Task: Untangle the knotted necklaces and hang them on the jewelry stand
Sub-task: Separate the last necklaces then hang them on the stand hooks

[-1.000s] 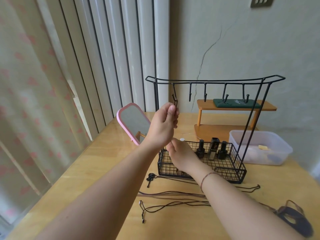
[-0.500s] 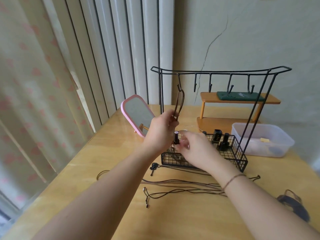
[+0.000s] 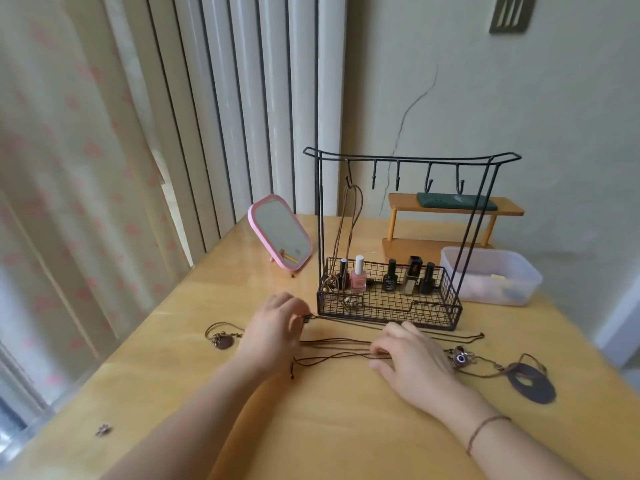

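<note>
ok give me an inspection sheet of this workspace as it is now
surface: wooden table, glossy.
job's things: black wire jewelry stand; brown cord necklace on its leftmost hook; dark cord necklaces lying before it; oval-pendant necklace at left.
clutter: pink-framed mirror, nail polish bottles in the basket, clear plastic tub, small wooden shelf.
hands: left hand pinches a cord end; right hand on the cords.
cables: nothing seen.
surroundings: vertical blinds, cracked wall.

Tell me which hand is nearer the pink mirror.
Left. The left hand lies on the table below the pink mirror; the right hand rests farther right, on the cords.
</note>
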`<state>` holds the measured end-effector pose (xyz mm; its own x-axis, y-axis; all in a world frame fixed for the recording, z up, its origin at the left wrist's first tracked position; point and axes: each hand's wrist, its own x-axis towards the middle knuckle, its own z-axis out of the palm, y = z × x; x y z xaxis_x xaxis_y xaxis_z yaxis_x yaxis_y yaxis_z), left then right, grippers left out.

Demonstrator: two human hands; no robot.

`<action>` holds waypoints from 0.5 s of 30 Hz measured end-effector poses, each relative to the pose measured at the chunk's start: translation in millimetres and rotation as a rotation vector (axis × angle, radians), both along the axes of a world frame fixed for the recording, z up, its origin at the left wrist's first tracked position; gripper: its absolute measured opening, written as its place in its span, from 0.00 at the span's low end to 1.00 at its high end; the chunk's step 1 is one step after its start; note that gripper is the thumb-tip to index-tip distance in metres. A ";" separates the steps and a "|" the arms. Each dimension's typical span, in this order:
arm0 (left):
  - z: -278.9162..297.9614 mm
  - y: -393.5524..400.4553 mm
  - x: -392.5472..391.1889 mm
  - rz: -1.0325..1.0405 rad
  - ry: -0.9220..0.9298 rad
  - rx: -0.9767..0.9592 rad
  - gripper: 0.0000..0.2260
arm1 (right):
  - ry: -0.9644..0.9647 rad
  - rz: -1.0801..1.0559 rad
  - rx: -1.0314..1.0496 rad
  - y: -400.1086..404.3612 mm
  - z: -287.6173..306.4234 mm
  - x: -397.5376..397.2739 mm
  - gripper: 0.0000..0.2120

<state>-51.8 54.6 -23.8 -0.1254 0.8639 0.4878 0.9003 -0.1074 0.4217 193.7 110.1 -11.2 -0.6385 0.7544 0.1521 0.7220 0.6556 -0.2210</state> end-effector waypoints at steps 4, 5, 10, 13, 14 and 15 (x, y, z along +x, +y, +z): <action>-7.8 -27.5 -40.7 0.262 0.098 -0.208 0.13 | -0.021 0.016 -0.022 -13.3 -0.7 3.9 0.05; -8.9 -34.2 -49.6 0.336 0.120 -0.268 0.17 | -0.040 0.054 -0.026 -16.6 0.7 5.0 0.04; -15.5 -50.8 -69.8 0.510 0.088 -0.473 0.27 | -0.198 0.363 -0.064 -42.6 9.3 9.6 0.06; -12.7 -51.2 -73.1 0.452 0.090 -0.436 0.16 | -0.236 0.545 -0.058 -64.1 13.2 5.6 0.12; -10.4 -51.1 -73.4 0.429 0.086 -0.423 0.13 | -0.221 0.570 -0.028 -68.6 12.8 1.5 0.14; -8.5 -51.3 -72.6 0.412 0.097 -0.423 0.12 | -0.170 0.577 0.036 -71.7 12.9 -3.9 0.15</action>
